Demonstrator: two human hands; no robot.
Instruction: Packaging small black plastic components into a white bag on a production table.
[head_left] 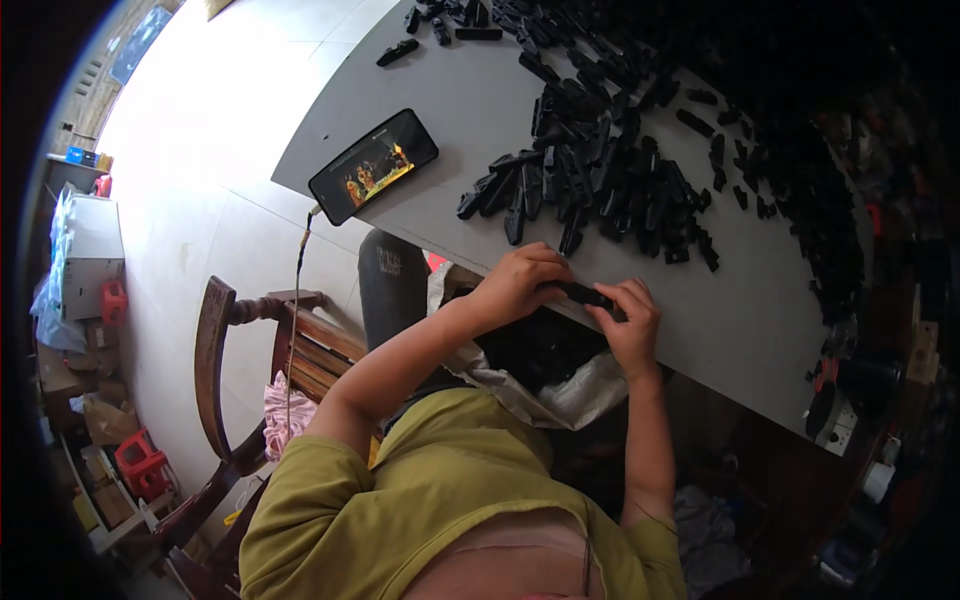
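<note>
At the table's near edge I hold a small, long black plastic part (584,294) between both hands. My left hand (520,284) is closed on its left end, and my right hand (632,318) pinches the other end. The part's exact kind cannot be made out, and the fingers cover its ends. Just beyond my hands lies a heap of similar black plastic parts (630,190), spread over the grey table (470,130). Below my hands, a whitish woven sack (585,397) gapes at my lap with dark contents inside.
A phone (375,167) with a lit screen lies at the table's left edge, its cable (303,245) hanging down. A wooden chair (215,350) stands to the left. Farther off are red plastic stools (143,465) and boxes. A power strip (842,430) sits at the table's right corner.
</note>
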